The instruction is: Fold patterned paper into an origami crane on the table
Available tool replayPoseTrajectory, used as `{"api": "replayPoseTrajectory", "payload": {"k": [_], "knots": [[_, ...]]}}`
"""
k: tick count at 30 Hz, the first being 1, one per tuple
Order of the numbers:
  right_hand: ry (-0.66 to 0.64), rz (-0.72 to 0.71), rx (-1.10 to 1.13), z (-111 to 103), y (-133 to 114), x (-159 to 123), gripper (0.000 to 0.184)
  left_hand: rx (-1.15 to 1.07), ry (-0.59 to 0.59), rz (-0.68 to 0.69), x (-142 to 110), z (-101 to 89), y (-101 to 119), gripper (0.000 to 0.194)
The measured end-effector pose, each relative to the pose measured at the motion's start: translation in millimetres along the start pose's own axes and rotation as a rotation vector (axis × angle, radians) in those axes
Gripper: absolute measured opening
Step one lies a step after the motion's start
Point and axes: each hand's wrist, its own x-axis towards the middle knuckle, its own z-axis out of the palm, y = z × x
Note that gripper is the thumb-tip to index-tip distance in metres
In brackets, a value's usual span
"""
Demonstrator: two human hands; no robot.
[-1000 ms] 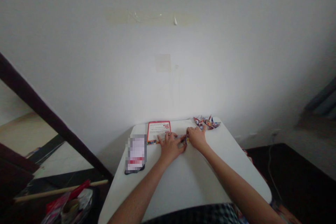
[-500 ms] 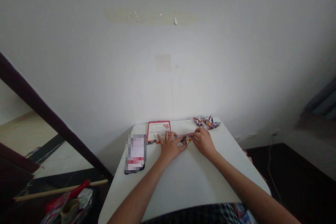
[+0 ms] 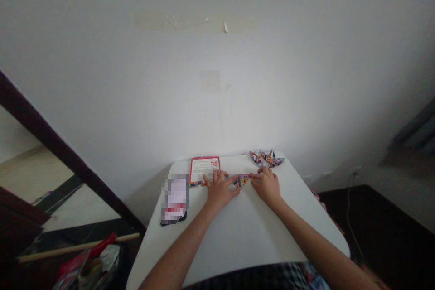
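A small piece of folded printed paper (image 3: 244, 181), colourful with a yellow patch, lies on the white table between my hands. My left hand (image 3: 220, 190) holds its left end down with thumb and index finger, while the other fingers spread over the lower edge of a red-bordered card (image 3: 204, 166). At the paper's right end, my right hand (image 3: 267, 185) pinches the upper corner with its fingertips. Behind my right hand sit folded paper cranes (image 3: 267, 158) in similar printed paper. Part of the folded paper is hidden under my left fingers.
A phone (image 3: 174, 199) with a blurred screen lies on the left of the white table (image 3: 251, 240). The wall (image 3: 217, 118) stands right behind the table. On the floor at left are a bin with rubbish (image 3: 98, 269) and a wooden stick (image 3: 78, 248).
My right fingers have shifted slightly right and down along the paper's edge, and more of its upper strip shows. My left hand stays nearly in place.
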Motion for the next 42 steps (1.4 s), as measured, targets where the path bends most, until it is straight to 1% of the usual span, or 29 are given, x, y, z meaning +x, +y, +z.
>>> {"api": "replayPoseTrajectory", "payload": {"k": [5,11,16,23,30,35,39,42], "knots": [[0.003,0.033,-0.028,-1,-1,0,0.027,-0.006,0.035,-0.002,0,3.3,-1,0.044],[-0.001,0.044,-0.03,-2,-4,2,0.028,-0.007,0.012,-0.021,-1,0.9,2,0.044],[0.007,0.032,-0.044,1,-5,8,0.033,-0.001,0.008,-0.049,-3,-0.9,6,0.044],[0.047,0.024,-0.066,8,-6,12,0.029,-0.017,0.016,-0.049,-3,0.6,4,0.044],[-0.002,0.031,-0.04,4,-8,10,0.029,-0.007,0.006,-0.046,-2,-0.9,6,0.043],[-0.013,0.017,-0.037,4,-12,5,0.031,0.019,0.006,-0.044,-3,-2.5,7,0.042],[-0.006,0.023,-0.017,5,-15,2,0.032,0.019,0.032,-0.037,-4,-1.4,6,0.042],[0.011,-0.012,0.007,4,-14,3,0.028,0.014,0.058,-0.039,-5,0.3,6,0.042]]}}
